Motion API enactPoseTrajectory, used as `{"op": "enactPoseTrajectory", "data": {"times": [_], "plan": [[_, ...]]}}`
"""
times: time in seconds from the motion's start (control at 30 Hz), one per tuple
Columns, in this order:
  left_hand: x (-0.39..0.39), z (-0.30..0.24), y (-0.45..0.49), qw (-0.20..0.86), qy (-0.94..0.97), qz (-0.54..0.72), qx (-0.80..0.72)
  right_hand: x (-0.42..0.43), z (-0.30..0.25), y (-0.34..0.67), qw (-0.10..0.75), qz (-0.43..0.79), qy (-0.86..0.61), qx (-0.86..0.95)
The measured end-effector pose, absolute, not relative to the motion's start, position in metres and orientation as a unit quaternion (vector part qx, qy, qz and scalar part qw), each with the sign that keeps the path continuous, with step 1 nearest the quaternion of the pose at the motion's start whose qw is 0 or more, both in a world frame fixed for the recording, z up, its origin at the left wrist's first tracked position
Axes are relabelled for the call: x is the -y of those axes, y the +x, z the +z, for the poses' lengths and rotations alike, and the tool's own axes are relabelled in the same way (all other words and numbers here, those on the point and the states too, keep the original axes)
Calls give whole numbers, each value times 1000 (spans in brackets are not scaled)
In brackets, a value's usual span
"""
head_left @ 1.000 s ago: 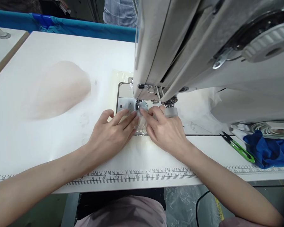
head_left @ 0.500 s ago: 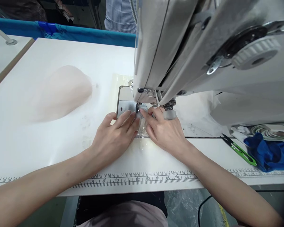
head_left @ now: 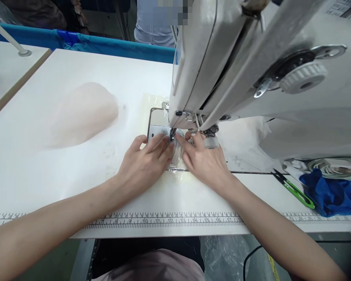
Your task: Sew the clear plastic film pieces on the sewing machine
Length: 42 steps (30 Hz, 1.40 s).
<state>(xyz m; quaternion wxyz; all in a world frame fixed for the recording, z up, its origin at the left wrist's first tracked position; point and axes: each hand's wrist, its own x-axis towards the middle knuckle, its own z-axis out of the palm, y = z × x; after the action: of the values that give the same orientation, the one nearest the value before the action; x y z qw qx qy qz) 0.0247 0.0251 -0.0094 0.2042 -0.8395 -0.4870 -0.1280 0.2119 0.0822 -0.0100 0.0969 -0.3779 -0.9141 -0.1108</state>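
Observation:
A sewing machine (head_left: 193,66) stands over the white table, its presser foot (head_left: 172,134) lowered close to the metal needle plate (head_left: 156,130). My left hand (head_left: 148,160) lies palm down left of the foot, its thumb and forefinger close together at the foot. On the other side my right hand (head_left: 203,162) has its forefinger pointing in at the foot and its other fingers bent. Something thin and see-through shows between the hands; what the fingertips pinch is hidden. A sheer beige piece of fabric (head_left: 84,113) lies flat to the left.
Green thread snips (head_left: 298,193) lie at the right beside a crumpled blue cloth (head_left: 333,193) and a coil of pale tape (head_left: 333,168). A printed ruler (head_left: 163,220) runs along the front edge. Beyond the blue cloth trough (head_left: 119,48) is a person in a striped top (head_left: 152,33).
The view has shifted slightly, moving the machine and table in the picture. Both hands stay at the presser foot, with only small finger movement. A dark object now shows at the far left edge.

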Motion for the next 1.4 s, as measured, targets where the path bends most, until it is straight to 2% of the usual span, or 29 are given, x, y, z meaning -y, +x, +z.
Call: {"op": "enactPoseTrajectory", "data": {"times": [0.2, 0.27, 0.43, 0.6, 0.7, 0.9, 1.1, 1.27, 1.33, 1.4], "plan": [[-28, -7, 23, 172, -839, -159, 490, -85, -2, 219, 133, -85, -363, 918], [-27, -5, 20, 143, -844, -178, 485, -82, 5, 224, 138, -36, -354, 924], [-30, 6, 11, 1, -875, -159, 458, -74, 18, 231, 77, 124, -350, 925], [-44, 7, 13, -51, -872, -135, 468, -75, 16, 229, 148, 201, -397, 883], [-52, 5, 17, -81, -842, -184, 501, -78, 13, 227, 173, 196, -408, 875], [-57, 24, 14, -248, -765, -233, 547, -86, 3, 225, 211, 105, -405, 883], [-62, 32, 13, -240, -767, -234, 547, -86, -2, 223, 245, 46, -422, 872], [-57, 20, 12, -251, -786, -239, 512, -84, -3, 224, 259, 38, -373, 890], [-51, 10, 10, -199, -819, -249, 477, -84, -2, 225, 256, 17, -339, 905], [-43, 0, 9, -77, -857, -253, 442, -84, -2, 226, 246, -13, -303, 920]]}}
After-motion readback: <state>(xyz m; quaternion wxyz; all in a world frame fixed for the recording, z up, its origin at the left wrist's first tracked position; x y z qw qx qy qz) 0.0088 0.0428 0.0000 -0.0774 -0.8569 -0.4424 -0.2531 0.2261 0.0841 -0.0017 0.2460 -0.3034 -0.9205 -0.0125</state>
